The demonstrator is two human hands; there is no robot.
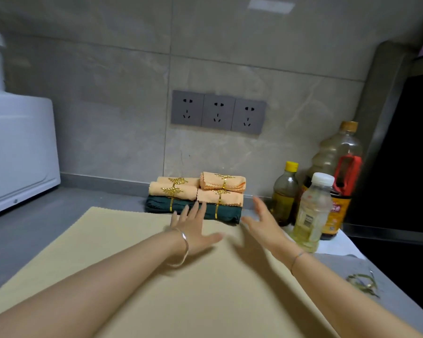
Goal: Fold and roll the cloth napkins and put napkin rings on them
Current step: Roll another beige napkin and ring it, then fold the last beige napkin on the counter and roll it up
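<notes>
A large beige cloth napkin (122,242) lies spread flat on the grey counter in front of me. My left hand (193,228) is stretched out over its far edge with straight fingers, palm down. My right hand (264,225) is beside it, fingers spread and straight, slightly blurred. Just beyond the fingertips, against the wall, sits a stack of rolled napkins: dark green rolls (227,213) at the bottom and peach rolls (171,191) on top, each with a gold leaf ring (172,190). A loose gold ring (363,282) lies on the counter at the right.
Three bottles stand at the right: a small yellow-capped oil bottle (285,191), a white-capped bottle (311,213) and a tall bottle with a red handle (337,162). A white appliance (17,147) fills the left. Wall sockets (217,112) sit above the stack.
</notes>
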